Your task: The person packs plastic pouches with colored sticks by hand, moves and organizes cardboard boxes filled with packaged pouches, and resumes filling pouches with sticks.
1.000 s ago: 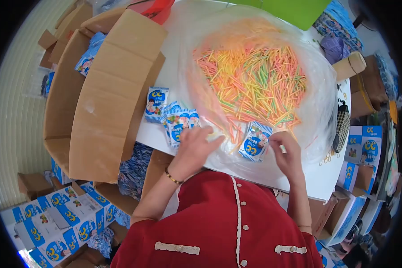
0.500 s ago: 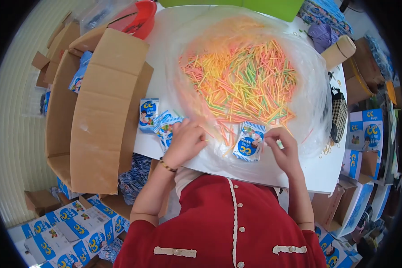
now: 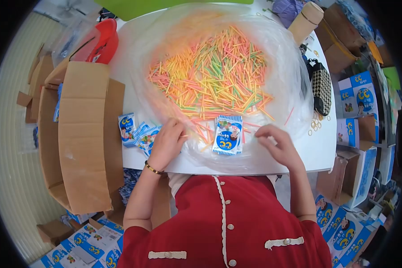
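Left hand [image 3: 167, 142] palm down, fingers bent; right hand [image 3: 278, 145] well apart, loosely curled.

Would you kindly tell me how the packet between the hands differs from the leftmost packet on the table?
The middle packet lies on clear plastic; the leftmost packet lies on the white tabletop. The middle packet is near coloured sticks; the leftmost packet is near a cardboard box. Both are blue and white.

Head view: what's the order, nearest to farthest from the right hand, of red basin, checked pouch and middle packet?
1. Middle packet, just left of the right hand.
2. Checked pouch, on the right side.
3. Red basin, at upper left.
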`<state>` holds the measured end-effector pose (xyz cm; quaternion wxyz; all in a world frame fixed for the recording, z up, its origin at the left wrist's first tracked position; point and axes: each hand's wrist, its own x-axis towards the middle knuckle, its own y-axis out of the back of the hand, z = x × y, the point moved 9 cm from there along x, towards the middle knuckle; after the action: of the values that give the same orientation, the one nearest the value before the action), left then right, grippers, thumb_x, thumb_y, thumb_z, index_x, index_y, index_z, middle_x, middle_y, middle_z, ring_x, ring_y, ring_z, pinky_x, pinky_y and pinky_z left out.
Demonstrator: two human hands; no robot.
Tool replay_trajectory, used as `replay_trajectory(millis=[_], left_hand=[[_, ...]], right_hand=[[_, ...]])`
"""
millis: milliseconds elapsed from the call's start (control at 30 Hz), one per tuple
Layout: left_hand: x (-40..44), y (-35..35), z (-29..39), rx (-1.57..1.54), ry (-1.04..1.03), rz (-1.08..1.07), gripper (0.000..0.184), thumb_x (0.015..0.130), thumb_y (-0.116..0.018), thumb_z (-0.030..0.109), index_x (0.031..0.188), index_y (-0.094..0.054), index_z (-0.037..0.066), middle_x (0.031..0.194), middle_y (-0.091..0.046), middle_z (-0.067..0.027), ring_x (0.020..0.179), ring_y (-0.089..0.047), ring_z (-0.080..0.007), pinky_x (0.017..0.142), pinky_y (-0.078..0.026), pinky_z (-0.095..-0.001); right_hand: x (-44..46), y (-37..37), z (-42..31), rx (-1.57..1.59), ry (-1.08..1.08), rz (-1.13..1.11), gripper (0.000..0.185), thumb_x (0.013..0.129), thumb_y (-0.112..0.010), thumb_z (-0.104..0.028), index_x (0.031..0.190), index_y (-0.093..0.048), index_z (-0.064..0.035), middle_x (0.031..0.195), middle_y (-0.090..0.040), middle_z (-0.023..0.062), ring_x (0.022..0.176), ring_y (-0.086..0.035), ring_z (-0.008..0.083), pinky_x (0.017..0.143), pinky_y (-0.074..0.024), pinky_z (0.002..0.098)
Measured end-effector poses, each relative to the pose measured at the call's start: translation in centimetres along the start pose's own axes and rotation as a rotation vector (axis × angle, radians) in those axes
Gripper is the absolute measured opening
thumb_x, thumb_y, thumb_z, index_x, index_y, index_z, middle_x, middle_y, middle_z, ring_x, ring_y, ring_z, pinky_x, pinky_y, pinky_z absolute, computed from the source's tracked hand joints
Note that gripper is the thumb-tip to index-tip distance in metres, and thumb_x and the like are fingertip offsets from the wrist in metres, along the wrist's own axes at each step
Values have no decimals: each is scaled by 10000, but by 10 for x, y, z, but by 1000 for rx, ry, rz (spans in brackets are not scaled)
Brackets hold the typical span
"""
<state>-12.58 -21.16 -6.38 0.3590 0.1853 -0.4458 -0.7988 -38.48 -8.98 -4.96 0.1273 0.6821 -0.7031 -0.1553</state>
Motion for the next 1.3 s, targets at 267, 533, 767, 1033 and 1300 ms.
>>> replay_trajectory(millis=[267, 533, 767, 1033, 1300], left_hand=[[10, 27, -74, -997, 474, -94, 122, 843, -690, 35, 927, -602, 44, 828, -629, -30, 703, -596, -63, 593, -455, -192], [29, 11, 71, -12, -225, -50, 236, 708, -778, 231, 794, -633, 65, 834, -584, -78, 847, -558, -275, 721, -447, -377], [24, -29, 23, -198, -79, -185, 267, 726, -777, 278, 727, -625, 58, 849, -589, -107, 834, -554, -299, 747, -433, -411], [37, -14, 60, -75, 41, 35, 365, 734, -768, 350, 670, -592, 37, 639, -571, -119, 668, -581, -320, 643, -441, -427], [37, -40, 59, -156, 57, 33, 371, 675, -786, 358, 727, -611, 35, 697, -604, -132, 712, -601, -337, 669, -439, -445]], right_hand=[[-4, -20, 15, -17, -64, -230, 124, 891, -626, -95, 987, -632, -18, 929, -657, 115, 854, -640, 245, 756, -494, 331], [29, -18, -28, -161, 71, -49, 115, 902, -595, -99, 974, -633, -18, 903, -654, 140, 836, -636, 306, 739, -494, 361], [87, -14, -23, -265, 85, 71, 194, 860, -659, -142, 997, -622, -10, 876, -632, 148, 814, -628, 290, 706, -492, 360], [134, -75, -39, -1060, 282, 109, 235, 782, -691, -182, 851, -571, 8, 832, -596, 142, 829, -619, 287, 714, -507, 360], [138, -86, -20, -1170, 388, -48, 103, 778, -601, -111, 795, -628, -13, 790, -619, 143, 769, -641, 290, 683, -517, 399]])
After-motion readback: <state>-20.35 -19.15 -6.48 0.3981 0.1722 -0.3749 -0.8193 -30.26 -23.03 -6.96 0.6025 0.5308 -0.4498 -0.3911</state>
